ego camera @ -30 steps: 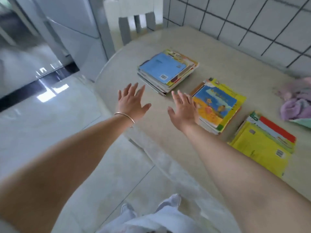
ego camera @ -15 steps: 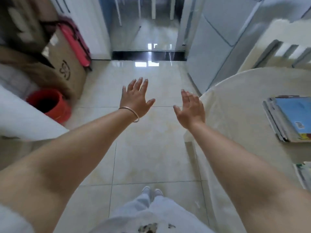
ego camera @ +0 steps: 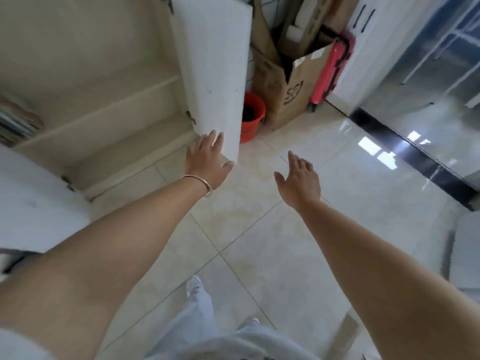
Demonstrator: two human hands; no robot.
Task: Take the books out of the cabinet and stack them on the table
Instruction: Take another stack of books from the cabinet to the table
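Note:
The beige cabinet (ego camera: 109, 105) stands open at the upper left, with its white right door (ego camera: 215, 68) swung out and its white left door (ego camera: 33, 203) open at the left edge. A blurred stack of books (ego camera: 15, 120) lies on a shelf at the far left. My left hand (ego camera: 207, 159), with a bracelet on the wrist, is open with fingers spread in front of the right door's lower corner. My right hand (ego camera: 298, 180) is open and empty above the tiled floor. The table and its book piles are out of view.
An orange bucket (ego camera: 252, 115) stands behind the right door. A cardboard box (ego camera: 288, 84) and a red suitcase (ego camera: 330, 71) stand further right. Glass doors (ego camera: 428, 74) with a black threshold run along the right. My feet (ego camera: 194, 287) are on the glossy floor.
My view has swung left, away from the table with its book piles, across the floor, to the open cabinet. Both hands stay open and empty, stretched out in front.

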